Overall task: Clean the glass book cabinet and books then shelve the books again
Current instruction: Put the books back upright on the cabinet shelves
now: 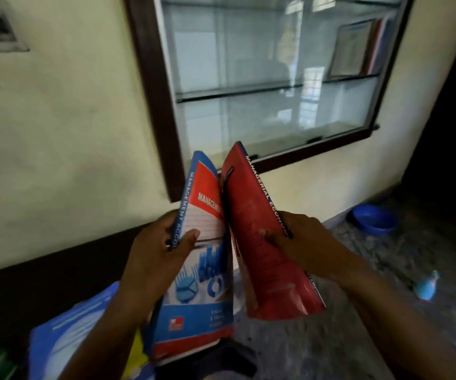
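Note:
My left hand (pixel 156 246) grips a blue and red management accounting book (pixel 202 275) by its spine. In my right hand (pixel 298 239) is a red managerial economics book (pixel 259 242), held by its spine too. Both books stand upright and lean together at the middle, below the glass book cabinet (pixel 262 78). The cabinet hangs on the wall in a dark wooden frame (pixel 155 100). Its glass shelves are mostly bare. A few books (pixel 358 48) lean at the right end of the upper shelf.
More books (pixel 70 330) lie in a pile at the lower left. A blue bowl (pixel 375 219) sits on the floor by the wall at the right. A blue spray bottle (pixel 427 286) lies on the floor nearer to me.

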The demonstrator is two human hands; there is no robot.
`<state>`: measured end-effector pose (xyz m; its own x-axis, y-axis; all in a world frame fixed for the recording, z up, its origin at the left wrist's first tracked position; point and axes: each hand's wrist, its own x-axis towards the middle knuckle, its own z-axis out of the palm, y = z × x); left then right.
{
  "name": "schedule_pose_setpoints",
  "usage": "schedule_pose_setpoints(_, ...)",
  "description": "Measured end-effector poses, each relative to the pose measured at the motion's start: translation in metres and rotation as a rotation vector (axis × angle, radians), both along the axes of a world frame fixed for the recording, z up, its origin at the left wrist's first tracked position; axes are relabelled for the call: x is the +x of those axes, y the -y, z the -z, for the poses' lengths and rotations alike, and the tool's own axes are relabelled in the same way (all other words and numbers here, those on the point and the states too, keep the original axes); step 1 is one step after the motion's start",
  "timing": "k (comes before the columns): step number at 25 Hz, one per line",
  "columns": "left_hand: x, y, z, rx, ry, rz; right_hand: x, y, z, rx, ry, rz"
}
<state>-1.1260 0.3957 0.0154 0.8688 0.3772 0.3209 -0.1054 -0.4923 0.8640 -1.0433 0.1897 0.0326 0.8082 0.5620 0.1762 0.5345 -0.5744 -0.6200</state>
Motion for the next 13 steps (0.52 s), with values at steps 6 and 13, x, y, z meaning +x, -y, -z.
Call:
schedule_pose_setpoints(6, 0.137, 0.132, 0.013, 0.079, 0.046, 0.029, 0.103, 0.142, 0.007, -0.036, 0.101, 0.269)
schedule_pose_setpoints(13, 0.321, 0.217, 0.031, 0.155, 0.142, 0.033, 0.276, 0.268, 0.004, -0.049, 0.260, 0.457)
